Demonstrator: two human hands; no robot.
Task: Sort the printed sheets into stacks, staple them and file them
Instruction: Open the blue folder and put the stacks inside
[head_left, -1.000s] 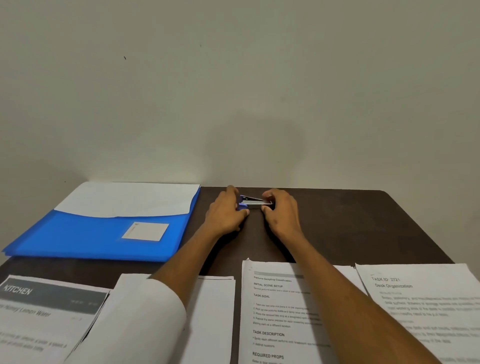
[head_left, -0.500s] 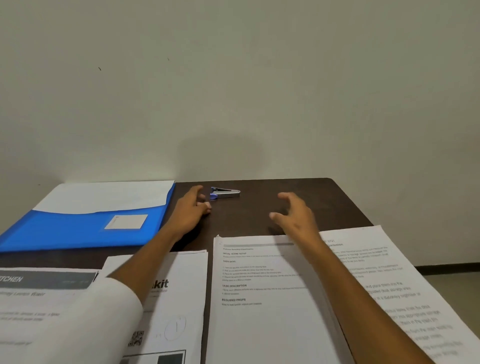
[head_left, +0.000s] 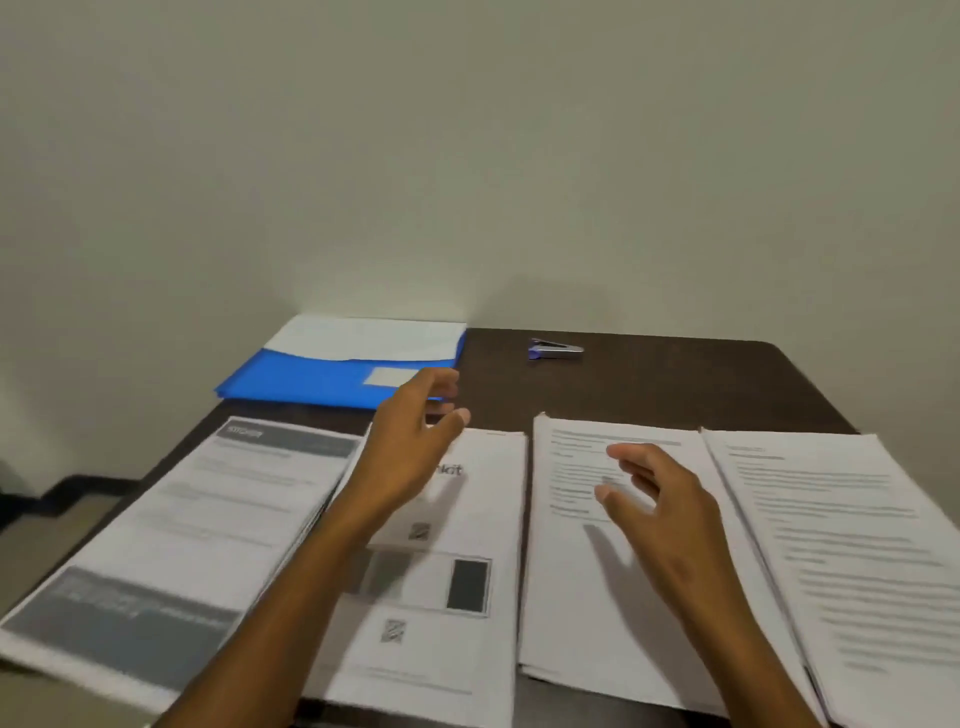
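Note:
Several stacks of printed sheets lie side by side on the dark table (head_left: 649, 384): a kitchen-titled stack (head_left: 171, 540) at the left, a stack with dark boxes (head_left: 441, 597), a text stack (head_left: 582, 587) and another text stack (head_left: 852, 551) at the right. A small blue and silver stapler (head_left: 555, 350) lies alone at the table's far edge. A blue folder (head_left: 317, 376) holding white paper sits at the far left. My left hand (head_left: 410, 447) hovers over the second stack with fingers loosely spread. My right hand (head_left: 660, 499) hovers over the third stack, holding nothing.
A plain wall rises directly behind the table. Floor and a dark skirting board show past the table's left edge. Bare dark tabletop runs between the stapler and the paper stacks.
Both hands have let go of the stapler and drawn back toward me over the sheets. The stapler stays at the far edge. The view has swung left and is blurred.

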